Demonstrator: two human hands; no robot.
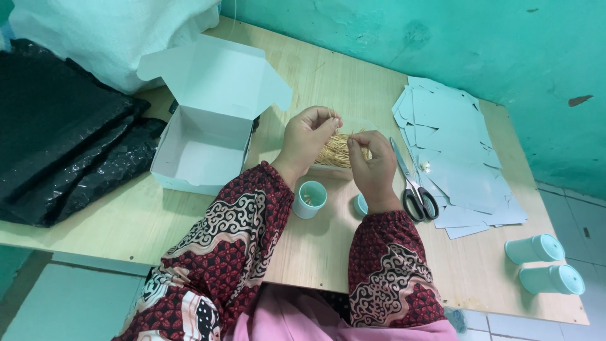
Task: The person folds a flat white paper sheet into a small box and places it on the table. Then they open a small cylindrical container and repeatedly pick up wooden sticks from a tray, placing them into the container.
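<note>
Head view: table (126, 221) carries open white box (202, 136) at left, flat card stack (454, 151) at right, scissors (413, 183) beside it, probably kept within reach. Toothpick pile (338, 151) lies between both hands. Left hand (306, 136) pinches a few sticks upright. Right hand (372, 161) fingers closed on the pile. Small open cup (310, 199) stands just below, near wrists.

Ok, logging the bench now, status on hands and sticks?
Left hand and right hand both pinching thin sticks over the pile. Open cup just below. Scissors beside right hand, not in the way.
</note>
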